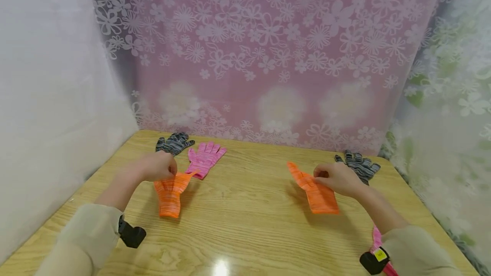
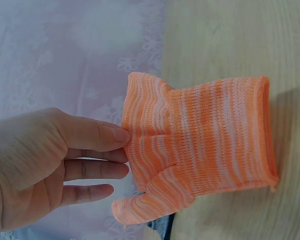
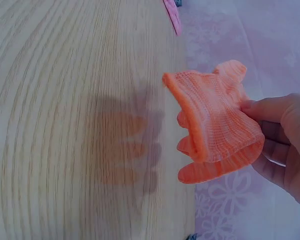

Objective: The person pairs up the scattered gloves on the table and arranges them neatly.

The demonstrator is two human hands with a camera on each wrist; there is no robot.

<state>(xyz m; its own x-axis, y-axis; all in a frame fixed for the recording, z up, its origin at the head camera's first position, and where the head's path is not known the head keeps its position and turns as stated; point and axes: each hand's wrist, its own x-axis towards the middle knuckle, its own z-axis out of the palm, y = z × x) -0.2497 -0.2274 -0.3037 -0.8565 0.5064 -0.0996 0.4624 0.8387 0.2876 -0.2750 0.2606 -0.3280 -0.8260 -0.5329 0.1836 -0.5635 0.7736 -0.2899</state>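
An orange striped knit glove [image 1: 168, 195] hangs cuff down from my left hand [image 1: 159, 166], above the left part of the table. In the left wrist view, the thumb and index finger of the left hand [image 2: 55, 160] pinch that glove [image 2: 215, 137] near its fingers. My right hand [image 1: 339, 178] pinches a second orange striped glove [image 1: 316, 190], also cuff down. The right wrist view shows this glove [image 3: 215, 110] folded over, its finger ends dangling below the cuff, with the right hand [image 3: 290, 145] at its fold.
At the back left of the wooden table [image 1: 238, 216] lie a dark grey striped glove [image 1: 174, 143] and a pink glove [image 1: 205, 158]. Another grey glove [image 1: 360, 166] lies behind the right hand. Something pink [image 1: 376, 239] shows beside the right sleeve. Patterned curtains [image 1: 261, 54] stand behind.
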